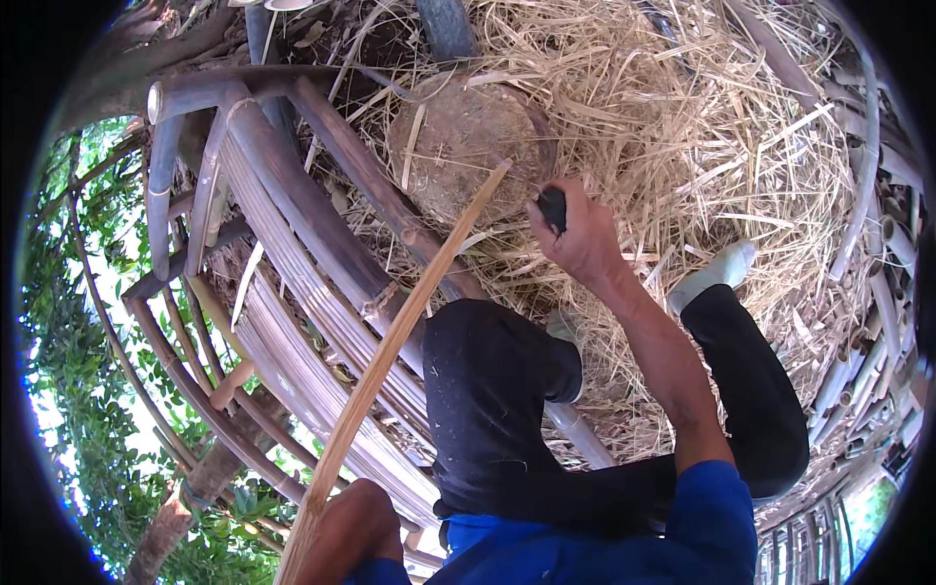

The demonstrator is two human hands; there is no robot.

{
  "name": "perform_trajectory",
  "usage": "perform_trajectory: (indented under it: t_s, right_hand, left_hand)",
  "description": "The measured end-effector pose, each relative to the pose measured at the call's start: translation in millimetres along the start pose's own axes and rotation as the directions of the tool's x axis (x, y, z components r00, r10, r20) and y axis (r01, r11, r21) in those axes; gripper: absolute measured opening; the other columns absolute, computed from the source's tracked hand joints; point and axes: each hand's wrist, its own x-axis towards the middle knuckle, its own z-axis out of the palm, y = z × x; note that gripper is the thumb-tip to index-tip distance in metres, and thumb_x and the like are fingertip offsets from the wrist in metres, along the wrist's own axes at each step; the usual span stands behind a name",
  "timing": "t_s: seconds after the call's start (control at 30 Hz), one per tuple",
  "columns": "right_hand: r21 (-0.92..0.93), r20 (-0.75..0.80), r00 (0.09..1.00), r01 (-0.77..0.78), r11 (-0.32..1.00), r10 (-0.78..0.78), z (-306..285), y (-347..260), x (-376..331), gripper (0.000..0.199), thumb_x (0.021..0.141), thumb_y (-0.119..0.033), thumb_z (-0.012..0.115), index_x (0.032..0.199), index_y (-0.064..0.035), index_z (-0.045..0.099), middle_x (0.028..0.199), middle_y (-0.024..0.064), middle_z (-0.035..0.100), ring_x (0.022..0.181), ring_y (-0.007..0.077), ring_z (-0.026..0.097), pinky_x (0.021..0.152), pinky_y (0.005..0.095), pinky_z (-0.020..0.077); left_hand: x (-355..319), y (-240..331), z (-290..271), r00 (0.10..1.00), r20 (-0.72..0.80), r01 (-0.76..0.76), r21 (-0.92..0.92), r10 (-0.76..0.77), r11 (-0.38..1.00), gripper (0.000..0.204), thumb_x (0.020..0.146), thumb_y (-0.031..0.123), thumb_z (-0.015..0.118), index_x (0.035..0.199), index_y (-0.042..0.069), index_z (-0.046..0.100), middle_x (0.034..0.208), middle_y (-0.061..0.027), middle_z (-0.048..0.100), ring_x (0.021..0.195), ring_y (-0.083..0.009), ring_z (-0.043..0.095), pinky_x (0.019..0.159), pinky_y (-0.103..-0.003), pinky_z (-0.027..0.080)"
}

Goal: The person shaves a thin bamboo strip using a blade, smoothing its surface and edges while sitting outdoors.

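My left hand [349,526]: closed on strip [391,346], low end | my right hand [585,239]: wrapped round black handle [553,209] | strip tip over stump [453,146], contact unclear | I'd hold strip steady, knee [463,336] clear.

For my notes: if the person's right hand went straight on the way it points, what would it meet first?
Probably the round brown block, whose right side lies ahead of the right hand, up and leftward. Depth is unclear; it might pass above.
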Motion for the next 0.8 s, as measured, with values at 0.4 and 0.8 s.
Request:
perform_trajectory:
  t_s: [0.4,0.8]
  right_hand:
    - [0.043,-0.002,0.981,0.192,0.98,-0.192,-1.4,-31.2,-7.1,0.034,0.09,-0.023,0.075,0.101,-0.0018,0.05,0.078,0.0204,0.067,0.065,0.036,0.07,0.05,0.0432,0.0553]
    - [-0.011,0.105,0.992,0.07,0.998,-0.068,-1.5,-29.1,-6.3,0.038,0.087,-0.018,0.078,0.109,-0.001,0.052,0.074,0.0193,0.065,0.057,0.0378,0.066,0.048,0.0416,0.0533]
  left_hand:
    - [-2.9,-5.0,-6.1,0.999,0.002,0.035,0.003,-0.035,0.999,0.017,0.102,0.028,0.056,0.091,0.015,0.058,0.069,0.0061,0.044,0.047,-0.0021,0.04,0.04,-0.015,0.029]
    - [-5.7,-4.2,-11.0,0.999,-0.022,0.039,-0.011,-0.039,0.999,0.019,0.102,0.029,0.055,0.091,0.015,0.058,0.068,0.0062,0.044,0.046,-0.0022,0.039,0.04,-0.016,0.029]
